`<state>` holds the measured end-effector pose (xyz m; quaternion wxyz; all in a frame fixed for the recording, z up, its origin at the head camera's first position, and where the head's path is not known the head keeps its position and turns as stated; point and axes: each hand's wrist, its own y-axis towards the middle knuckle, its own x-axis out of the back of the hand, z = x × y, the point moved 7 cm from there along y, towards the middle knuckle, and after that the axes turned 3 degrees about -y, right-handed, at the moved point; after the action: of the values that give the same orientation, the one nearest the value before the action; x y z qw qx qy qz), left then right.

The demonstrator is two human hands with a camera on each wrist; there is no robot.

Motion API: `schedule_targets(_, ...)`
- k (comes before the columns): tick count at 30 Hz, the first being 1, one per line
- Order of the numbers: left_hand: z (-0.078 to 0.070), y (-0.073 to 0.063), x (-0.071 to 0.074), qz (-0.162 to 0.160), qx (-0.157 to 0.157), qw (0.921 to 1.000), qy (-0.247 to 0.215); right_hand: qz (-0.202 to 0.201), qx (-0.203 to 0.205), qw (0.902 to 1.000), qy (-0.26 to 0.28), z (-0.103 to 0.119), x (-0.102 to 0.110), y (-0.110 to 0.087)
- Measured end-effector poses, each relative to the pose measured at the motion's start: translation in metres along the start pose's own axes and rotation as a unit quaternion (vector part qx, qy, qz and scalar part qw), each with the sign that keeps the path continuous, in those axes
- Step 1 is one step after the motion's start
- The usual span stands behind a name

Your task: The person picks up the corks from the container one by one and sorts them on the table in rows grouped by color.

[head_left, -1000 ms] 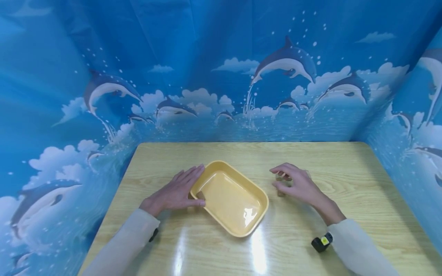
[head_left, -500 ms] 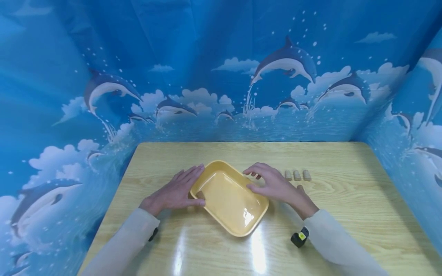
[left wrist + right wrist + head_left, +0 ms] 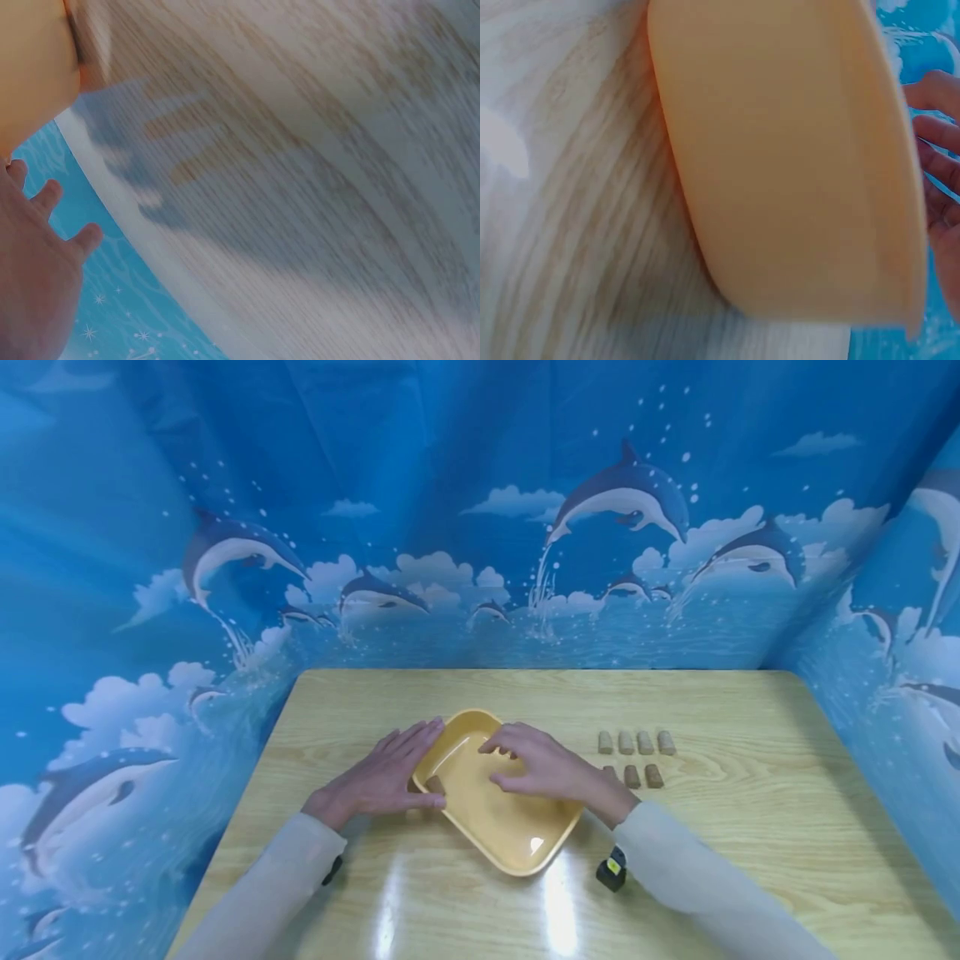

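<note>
A yellow tray (image 3: 547,852) sits at an angle on the table. My left hand (image 3: 382,781) rests against its left corner, fingers straight and thumb over the rim. Beside that thumb, inside the tray, lies one small brown cork-like piece (image 3: 434,785). My right hand (image 3: 543,767) hovers over the tray's upper right side, thumb and bent fingers apart with nothing visible between them. In the right wrist view the tray's outer wall (image 3: 780,165) covers part of the right hand (image 3: 943,165). The left wrist view shows the left hand (image 3: 37,270) below the tray (image 3: 34,67).
Right of the tray stand two rows of stubby pieces: lighter tan ones (image 3: 645,742) behind, darker brown ones (image 3: 632,776) in front. My right forearm partly overlaps the front row. Blue dolphin-printed sheeting (image 3: 465,527) rises behind the wood-grain table (image 3: 750,777).
My right hand has moved left from the rows of pieces, across the rim and over the tray, uncovering both rows. The left hand and tray have stayed put.
</note>
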<state>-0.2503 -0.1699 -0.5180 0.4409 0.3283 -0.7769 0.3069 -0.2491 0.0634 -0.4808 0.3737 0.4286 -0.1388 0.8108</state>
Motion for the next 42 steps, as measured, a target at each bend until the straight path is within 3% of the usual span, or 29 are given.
schedule_targets(12,0.000,0.002,0.000,0.004,0.013,0.9999,-0.005,0.035,0.045,0.9983,-0.005,0.014,-0.026,0.026)
schedule_targets(17,0.000,0.001,-0.001,0.006,0.019,0.9998,-0.003,0.047,0.055,0.9970,-0.027,0.019,-0.034,0.036)
schedule_targets(29,-0.004,0.001,0.001,0.003,-0.002,1.0000,0.002,0.084,0.098,0.9872,-0.094,0.031,-0.048,0.047)
schedule_targets(42,-0.002,0.000,0.000,0.011,0.007,0.9999,0.003,0.104,0.087,0.9858,-0.099,0.039,-0.057,0.064)
